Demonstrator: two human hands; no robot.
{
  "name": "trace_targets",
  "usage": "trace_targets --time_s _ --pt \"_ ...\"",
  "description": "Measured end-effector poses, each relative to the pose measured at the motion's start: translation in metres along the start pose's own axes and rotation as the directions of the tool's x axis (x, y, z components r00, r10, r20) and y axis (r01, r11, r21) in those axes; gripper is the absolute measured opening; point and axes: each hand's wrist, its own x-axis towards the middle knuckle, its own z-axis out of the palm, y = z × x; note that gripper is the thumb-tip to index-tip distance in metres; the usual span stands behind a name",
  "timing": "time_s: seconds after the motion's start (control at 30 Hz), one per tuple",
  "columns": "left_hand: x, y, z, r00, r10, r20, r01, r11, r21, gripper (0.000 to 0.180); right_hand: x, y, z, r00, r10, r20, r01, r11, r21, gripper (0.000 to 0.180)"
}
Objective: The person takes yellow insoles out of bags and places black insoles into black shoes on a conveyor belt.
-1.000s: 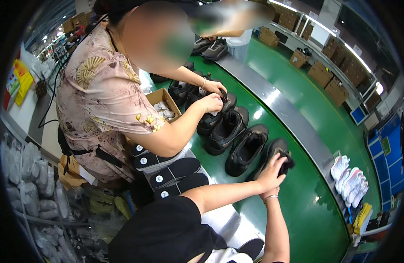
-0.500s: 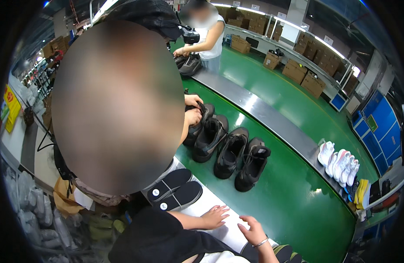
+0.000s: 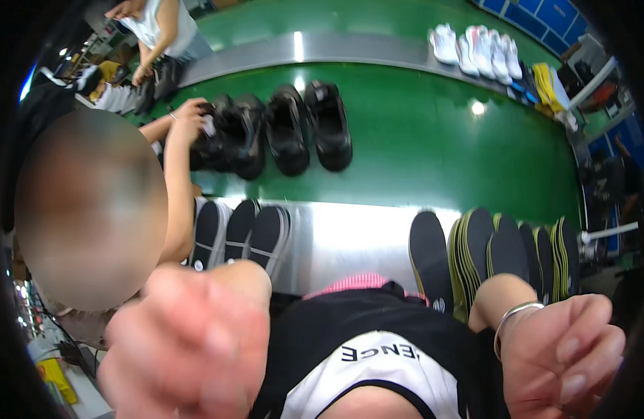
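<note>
My left hand [image 3: 189,342] is raised very close to the camera, in front of the left pile of insoles. Its fingers look curled but are smeared by motion. On the other side, my right hand [image 3: 563,353] is lifted too, a silver bracelet [image 3: 517,314] at its wrist. The fingers are bent in toward the palm, and nothing shows in them. Black insoles with grey edges [image 3: 268,234] lie on the metal ledge [image 3: 350,234] at left. Stacked black insoles with yellow-green edges [image 3: 469,241] lie at right, beyond my right hand.
Dark shoes [image 3: 329,129] stand in a row on the green belt [image 3: 413,133]; a neighbouring person's hands [image 3: 188,122] touch the leftmost ones. Another person [image 3: 168,35] handles dark shoes at the far left. White shoes [image 3: 486,52] sit on the far metal edge [image 3: 364,52].
Both my hands have risen from beside the ledge toward the camera and moved apart. The view has swung right and downward, bringing the yellow-green-edged insoles into fuller sight.
</note>
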Motion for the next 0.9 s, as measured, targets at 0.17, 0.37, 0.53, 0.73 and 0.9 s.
trace_targets --time_s 0.17,0.37,0.53,0.73,0.9 --pt "0.000 0.017 0.014 0.996 0.056 -0.066 -0.055 0.998 0.016 0.016 -0.003 -0.031 0.007 0.926 0.377 0.029 -0.370 0.919 -0.134 0.033" --pt "-0.040 0.036 0.004 0.901 -0.285 -0.328 0.404 0.828 0.389 0.007 -0.023 0.004 0.025 0.920 0.324 -0.222 -0.313 0.946 0.086 0.025" --pt "-0.052 -0.038 0.053 0.948 -0.290 -0.135 0.284 0.957 -0.059 0.030 -0.071 0.058 0.033 0.850 0.306 -0.429 -0.311 0.949 0.062 0.027" --pt "-0.125 -0.080 0.057 0.540 -0.839 0.070 0.767 0.456 -0.452 0.034 -0.145 0.103 0.059 0.383 0.847 -0.369 -0.755 0.517 0.403 0.024" --pt "-0.147 -0.089 0.071 0.277 -0.960 0.037 0.811 0.213 -0.545 0.028 -0.175 0.106 0.061 0.258 0.915 -0.309 -0.771 0.388 0.505 0.026"
